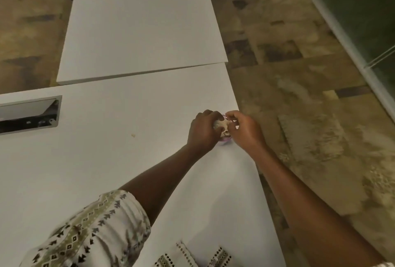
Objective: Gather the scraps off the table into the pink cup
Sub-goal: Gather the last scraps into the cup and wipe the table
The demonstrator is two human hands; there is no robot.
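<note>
The pink cup [226,138] stands near the right edge of the white table [106,160], almost wholly hidden between my hands; only a pink sliver of its rim and side shows. My left hand [203,131] wraps its left side. My right hand [243,129] is over its right side, fingers curled onto a wad of pale crumpled scraps [221,125] at the cup's mouth. Both hands touch the wad. One small tan scrap [133,135] lies alone on the table to the left.
A recessed cable box [30,114] with a metal flap sits in the table at the far left. A second white table [139,25] butts against the far edge. Patterned carpet [310,117] lies right of the table, with a glass wall beyond.
</note>
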